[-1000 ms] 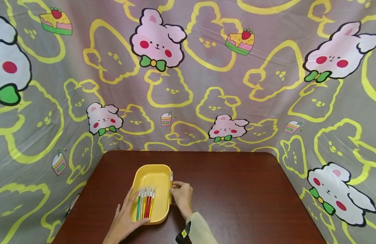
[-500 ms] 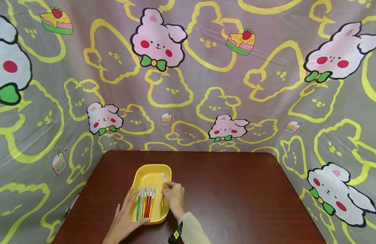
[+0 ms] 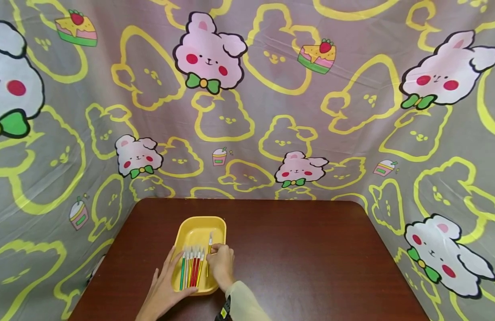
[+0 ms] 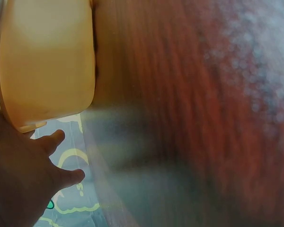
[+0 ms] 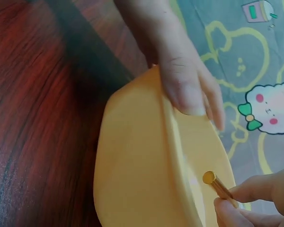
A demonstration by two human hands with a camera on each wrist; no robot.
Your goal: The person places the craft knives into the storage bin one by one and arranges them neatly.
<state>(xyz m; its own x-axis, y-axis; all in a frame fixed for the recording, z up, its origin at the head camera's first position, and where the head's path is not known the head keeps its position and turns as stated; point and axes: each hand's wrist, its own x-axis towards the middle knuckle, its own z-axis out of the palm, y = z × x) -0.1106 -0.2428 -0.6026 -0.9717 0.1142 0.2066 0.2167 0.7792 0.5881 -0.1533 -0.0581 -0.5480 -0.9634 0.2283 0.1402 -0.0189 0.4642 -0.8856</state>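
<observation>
Several slim craft knives [image 3: 191, 267] with green, silver, gold and red metallic handles lie side by side in the left part of a yellow tray [image 3: 221, 227]. Their pale pointed tips face away from me. Over the tray's right half, my right hand [image 3: 222, 265] pinches a gold craft knife [image 5: 221, 189] between thumb and fingers, tip pointing away. Whether this knife touches the tray floor I cannot tell. My left hand [image 3: 163, 285] lies spread along the tray's near left corner, its thumb against the rim. In the left wrist view, two fingers [image 4: 66, 177] stretch out beside the tray.
The tray stands on the left part of a dark brown table [image 3: 311, 254]. A grey curtain [image 3: 247, 111] with bunny prints rises behind the table and along both its sides. A dark wrist strap [image 3: 224, 310] is on my right wrist.
My right hand has brought the gold craft knife leftward, from the tray's right rim to inside the tray, nearer the row of knives. My left hand and the tray have stayed in place.
</observation>
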